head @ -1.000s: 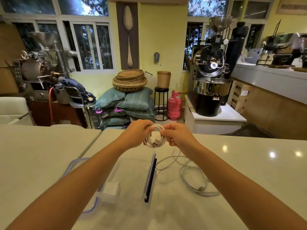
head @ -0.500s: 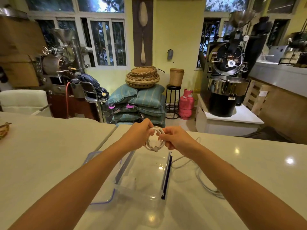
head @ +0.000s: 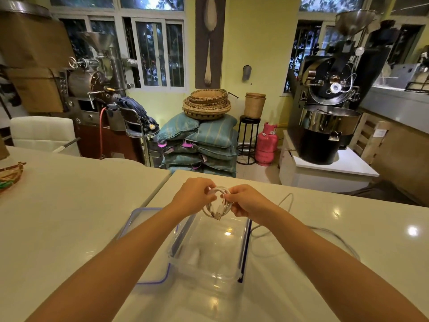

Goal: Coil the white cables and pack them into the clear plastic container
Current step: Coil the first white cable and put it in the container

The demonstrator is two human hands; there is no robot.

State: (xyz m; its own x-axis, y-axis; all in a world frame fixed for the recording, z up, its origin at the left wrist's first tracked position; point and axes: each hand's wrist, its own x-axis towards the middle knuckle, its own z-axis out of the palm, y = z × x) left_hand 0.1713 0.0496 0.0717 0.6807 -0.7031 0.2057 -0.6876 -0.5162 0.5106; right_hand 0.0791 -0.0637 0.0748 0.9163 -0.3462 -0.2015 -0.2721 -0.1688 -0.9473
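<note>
A small coil of white cable (head: 216, 203) hangs between both hands just above the far end of the clear plastic container (head: 209, 273). My left hand (head: 193, 196) pinches its left side and my right hand (head: 246, 201) pinches its right side. A metal plug end dangles from the bottom of the coil. Another white cable (head: 290, 205) lies loose on the white table (head: 69, 217), to the right of the container. A small white object shows faintly inside the container; I cannot tell what it is.
The container's lid (head: 148, 275), edged in purple, lies flat to its left, partly under my left forearm. A woven object (head: 10, 176) sits at the table's far left edge. Beyond the table's far edge stand sacks, a pink gas bottle and roasting machines.
The view has shifted so that the container now sits lower and more central. My hands with the coil have moved over its far end. The coil looks the same size.
</note>
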